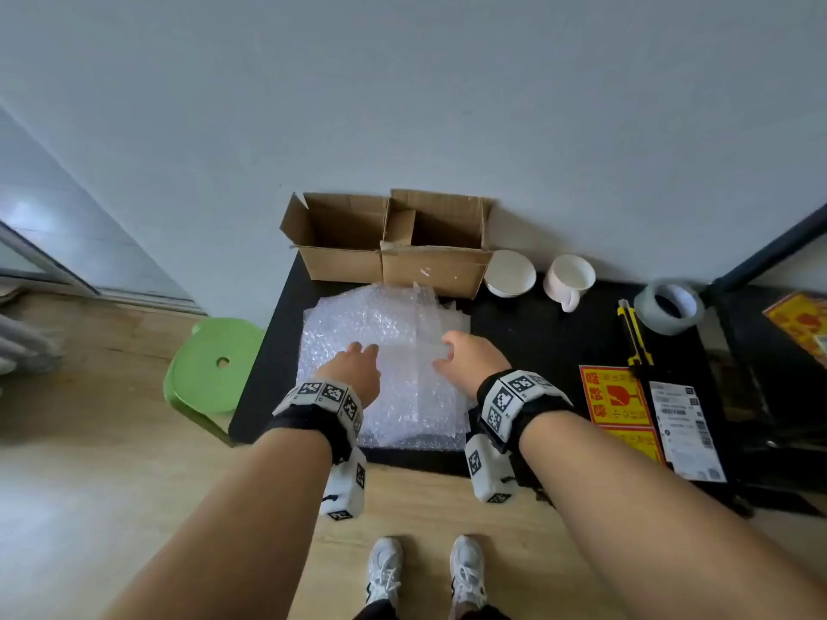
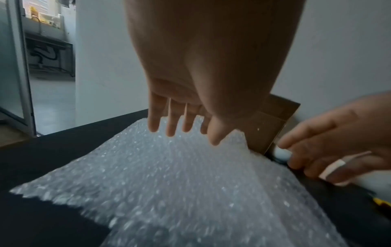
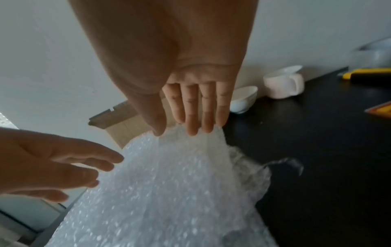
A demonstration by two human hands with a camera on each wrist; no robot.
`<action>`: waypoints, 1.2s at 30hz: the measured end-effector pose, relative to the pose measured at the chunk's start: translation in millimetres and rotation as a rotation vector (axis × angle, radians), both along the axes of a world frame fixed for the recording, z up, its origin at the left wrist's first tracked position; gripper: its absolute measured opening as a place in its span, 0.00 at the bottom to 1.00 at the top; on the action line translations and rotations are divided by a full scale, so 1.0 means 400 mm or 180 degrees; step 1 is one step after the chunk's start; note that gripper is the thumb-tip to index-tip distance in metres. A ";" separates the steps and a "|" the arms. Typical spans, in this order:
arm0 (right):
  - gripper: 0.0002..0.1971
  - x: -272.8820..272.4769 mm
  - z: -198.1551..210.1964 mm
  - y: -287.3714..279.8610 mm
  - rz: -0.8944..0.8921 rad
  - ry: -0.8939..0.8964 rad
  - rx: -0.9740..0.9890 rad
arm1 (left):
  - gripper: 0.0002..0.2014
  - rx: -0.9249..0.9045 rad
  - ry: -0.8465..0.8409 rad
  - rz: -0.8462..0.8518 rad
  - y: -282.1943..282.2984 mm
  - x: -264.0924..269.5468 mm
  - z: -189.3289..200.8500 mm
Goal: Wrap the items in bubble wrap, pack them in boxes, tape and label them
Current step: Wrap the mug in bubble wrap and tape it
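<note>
- Bubble wrap (image 1: 385, 373) lies as a loose stack of clear sheets on the near left part of the black desk (image 1: 528, 342), its far edge touching the front of the cardboard boxes.
- Left hand (image 1: 353, 373) is over the left half of the wrap, fingers (image 2: 172, 123) straight and slightly spread, tips at or just above the sheet; it grips nothing.
- Right hand (image 1: 470, 358) is over the right half, and its fingers (image 3: 191, 117) with the thumb appear to close on a raised fold of the top sheet, though whether they truly pinch it cannot be told.
- Two open cardboard boxes (image 1: 394, 248) stand side by side against the wall at the back of the desk, flaps up.
- White bowl (image 1: 510, 272) sits just right of the boxes, upright.
- White mug (image 1: 570, 277) stands near the bowl, handle turned toward the person.
- Roll of clear tape (image 1: 670, 305) lies flat farther right.
- Yellow and black utility knife (image 1: 633, 335) lies just beside the tape roll.
- Orange-red and yellow fragile stickers (image 1: 620, 402) with a broken-glass symbol and Chinese characters lie at the near right; the characters are too small to read.
- White shipping label (image 1: 684, 429) with barcodes and fine print, not legible, lies just right of the stickers.
- Green plastic stool (image 1: 215, 364) stands on the wooden floor to the left of the desk.
</note>
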State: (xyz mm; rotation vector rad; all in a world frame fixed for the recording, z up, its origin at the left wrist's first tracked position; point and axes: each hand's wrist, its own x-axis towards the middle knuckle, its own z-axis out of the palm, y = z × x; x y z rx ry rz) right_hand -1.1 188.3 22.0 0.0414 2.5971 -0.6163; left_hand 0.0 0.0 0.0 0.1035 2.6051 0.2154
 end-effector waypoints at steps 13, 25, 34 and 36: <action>0.24 -0.054 -0.079 -0.123 -0.0531 -0.0231 -0.0206 | 0.24 0.0590 -0.0172 0.0210 -0.031 -0.017 -0.042; 0.12 -0.067 -0.014 -0.121 -0.0832 0.0453 -0.0946 | 0.26 0.0590 0.0655 0.0850 -0.104 -0.023 0.003; 0.11 -0.020 0.059 -0.001 -0.1191 0.0434 -0.1198 | 0.33 0.1627 0.0957 0.1982 -0.095 -0.065 0.097; 0.11 -0.003 0.065 0.031 -0.1250 0.0420 -0.1101 | 0.24 0.1997 0.0953 0.2009 -0.077 -0.078 0.122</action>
